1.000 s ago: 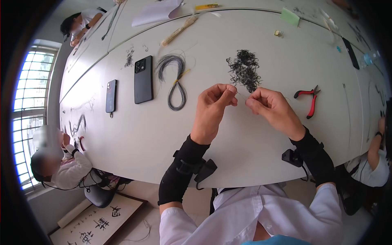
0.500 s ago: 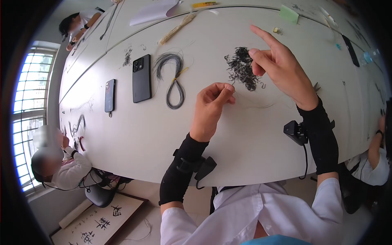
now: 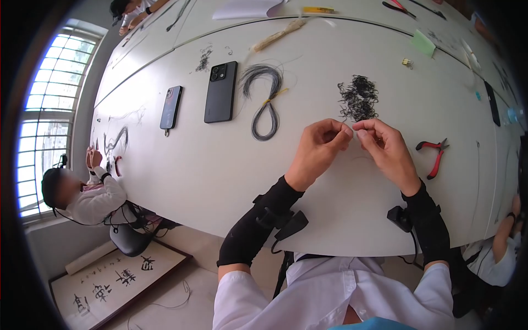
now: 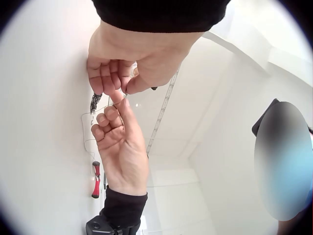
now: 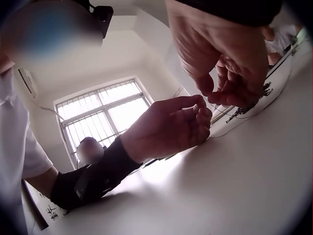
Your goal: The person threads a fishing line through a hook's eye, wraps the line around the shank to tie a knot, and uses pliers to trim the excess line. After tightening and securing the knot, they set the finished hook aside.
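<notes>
In the head view my left hand [image 3: 322, 148] and right hand [image 3: 389, 153] meet fingertip to fingertip over the white table. A thin, pale strand [image 4: 83, 132] trails from the fingers in a loose curve in the left wrist view. Thumb and forefinger of the left hand pinch it. The right hand's thumb and forefinger pinch at the same spot; whatever small piece sits between them is mostly hidden by the fingertips. Just beyond the hands lies a pile of small black curved hooks [image 3: 357, 98]. Red-handled pliers [image 3: 436, 164] rest to the right.
Left of the hands lie a bundle of grey strands [image 3: 264, 137] with a yellow tie, a large dark phone [image 3: 221, 96] and a smaller phone [image 3: 171, 107]. Farther back are a straw-coloured bundle [image 3: 279, 36], a small brass-coloured piece [image 3: 407, 63] and a green paper [image 3: 423, 43]. Other people sit around the table.
The right hand let go of the strand, reached over the hook pile with its forefinger extended, and has come back to the left hand's fingertips. The left hand has kept its pinch. The head view has shifted.
</notes>
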Motion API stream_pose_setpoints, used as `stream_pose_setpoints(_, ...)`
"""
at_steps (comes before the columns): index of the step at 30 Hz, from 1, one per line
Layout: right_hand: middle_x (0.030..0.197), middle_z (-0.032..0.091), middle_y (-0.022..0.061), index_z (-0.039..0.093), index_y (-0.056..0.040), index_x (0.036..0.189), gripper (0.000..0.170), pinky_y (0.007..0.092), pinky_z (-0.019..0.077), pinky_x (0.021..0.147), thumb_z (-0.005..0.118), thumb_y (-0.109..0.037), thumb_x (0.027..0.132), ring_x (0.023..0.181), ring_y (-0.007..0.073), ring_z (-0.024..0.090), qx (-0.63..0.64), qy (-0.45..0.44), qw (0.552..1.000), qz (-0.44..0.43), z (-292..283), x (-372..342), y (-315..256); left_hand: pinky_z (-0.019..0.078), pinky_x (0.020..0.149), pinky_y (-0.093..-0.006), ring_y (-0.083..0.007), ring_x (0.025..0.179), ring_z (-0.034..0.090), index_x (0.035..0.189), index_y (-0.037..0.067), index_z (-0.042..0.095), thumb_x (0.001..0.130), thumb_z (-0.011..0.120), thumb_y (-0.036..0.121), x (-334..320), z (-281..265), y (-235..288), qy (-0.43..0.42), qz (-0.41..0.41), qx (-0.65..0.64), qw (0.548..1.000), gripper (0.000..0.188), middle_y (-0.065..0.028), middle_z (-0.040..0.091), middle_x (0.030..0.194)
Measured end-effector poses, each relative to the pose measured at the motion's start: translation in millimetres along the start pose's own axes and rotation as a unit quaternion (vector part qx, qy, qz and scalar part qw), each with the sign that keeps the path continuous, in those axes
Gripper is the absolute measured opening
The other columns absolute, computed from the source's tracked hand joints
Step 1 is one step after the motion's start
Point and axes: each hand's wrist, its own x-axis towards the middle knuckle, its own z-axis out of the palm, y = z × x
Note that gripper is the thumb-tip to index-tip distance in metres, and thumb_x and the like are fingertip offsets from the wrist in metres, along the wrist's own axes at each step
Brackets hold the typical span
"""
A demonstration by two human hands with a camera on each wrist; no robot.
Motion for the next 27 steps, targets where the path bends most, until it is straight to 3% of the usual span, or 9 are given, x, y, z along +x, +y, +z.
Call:
stream_pose_setpoints(2, 0.075, 0.060, 0.0004, 0.056, -0.0032, 0.139, 0.040, 0.0243, 0.0439, 0.063, 0.060, -0.021, 0.103, 0.065, 0.0065, 0.050, 0.001, 0.028, 0.999, -0.026, 0.0, 1.0, -3.8, 0.0485, 0.082, -0.0254, -0.0098, 0.084, 0.063, 0.100, -0.001, 0.067, 0.100, 0.064, 0.017, 1.1, -0.6, -4.0, -0.007, 0.012, -0.004, 1.000, 0.019, -0.0022, 0.067, 0.088)
stream_pose_setpoints(5, 0.072, 0.060, 0.0009, 0.046, -0.0029, 0.150, 0.051, 0.0236, 0.0425, 0.060, 0.059, -0.020, 0.104, 0.063, 0.0060, 0.049, 0.070, 0.104, 0.992, 0.005, -19.8, 15.9, -21.8, 0.0482, 0.082, -0.0254, -0.0097, 0.084, 0.062, 0.100, -0.001, 0.067, 0.100, 0.065, 0.018, 0.2, 0.7, 0.3, 0.003, -0.012, 0.013, 1.000, 0.019, -0.0018, 0.067, 0.088)
stream_pose_setpoints(8, 0.068, 0.058, 0.0006, 0.043, -0.0018, 0.152, 0.054, 0.0233, 0.0417, 0.059, 0.059, -0.020, 0.104, 0.062, 0.0058, 0.049, 0.051, 0.037, 0.998, 0.016, -26.9, 14.9, -32.8, 0.0480, 0.082, -0.0254, -0.0094, 0.084, 0.062, 0.100, -0.001, 0.067, 0.100, 0.065, 0.017, 1.1, 0.0, -0.5, 0.001, -0.001, 0.014, 1.000, 0.018, -0.0012, 0.067, 0.088)
stream_pose_setpoints(12, 0.068, 0.058, -0.0002, 0.056, -0.0011, 0.140, 0.041, 0.0233, 0.0427, 0.060, 0.058, -0.020, 0.104, 0.062, 0.0059, 0.050, 0.001, 0.032, 0.999, 0.011, -22.1, 10.3, -20.1, 0.0479, 0.082, -0.0254, -0.0095, 0.085, 0.062, 0.099, 0.000, 0.067, 0.099, 0.065, 0.017, -1.7, 0.3, 4.1, 0.004, -0.013, 0.012, 1.000, 0.017, -0.0007, 0.066, 0.089)
stream_pose_setpoints(15, 0.071, 0.058, 0.0001, 0.064, -0.0009, 0.127, 0.031, 0.0241, 0.0441, 0.061, 0.059, -0.020, 0.103, 0.063, 0.0065, 0.050, -0.012, -0.021, 0.999, 0.024, -10.2, 0.5, -13.1, 0.0482, 0.084, -0.0264, -0.0101, 0.086, 0.062, 0.099, 0.000, 0.066, 0.100, 0.064, 0.016, -1.4, 2.1, 3.8, 0.002, 0.003, 0.005, 1.000, 0.016, -0.0011, 0.066, 0.091)
stream_pose_setpoints(19, 0.073, 0.060, 0.0010, 0.065, -0.0008, 0.116, 0.024, 0.0256, 0.0461, 0.061, 0.061, -0.017, 0.100, 0.064, 0.0072, 0.054, -0.019, 0.005, 1.000, -0.006, -6.1, -2.8, -3.2, 0.0484, 0.087, -0.0278, -0.0111, 0.086, 0.062, 0.098, -0.001, 0.066, 0.100, 0.063, 0.013, -3.5, 1.5, 2.2, -0.003, 0.012, 0.012, 1.000, 0.015, -0.0018, 0.065, 0.093)
stream_pose_setpoints(27, 0.075, 0.063, 0.0015, 0.066, -0.0006, 0.110, 0.020, 0.0257, 0.0482, 0.063, 0.065, -0.017, 0.098, 0.065, 0.0080, 0.056, 0.008, 0.008, 1.000, -0.020, -2.3, -3.9, -12.5, 0.0478, 0.086, -0.0269, -0.0109, 0.087, 0.061, 0.098, -0.001, 0.066, 0.100, 0.064, 0.014, -3.9, 2.3, 2.0, -0.005, 0.021, 0.021, 1.000, 0.015, -0.0019, 0.065, 0.091)
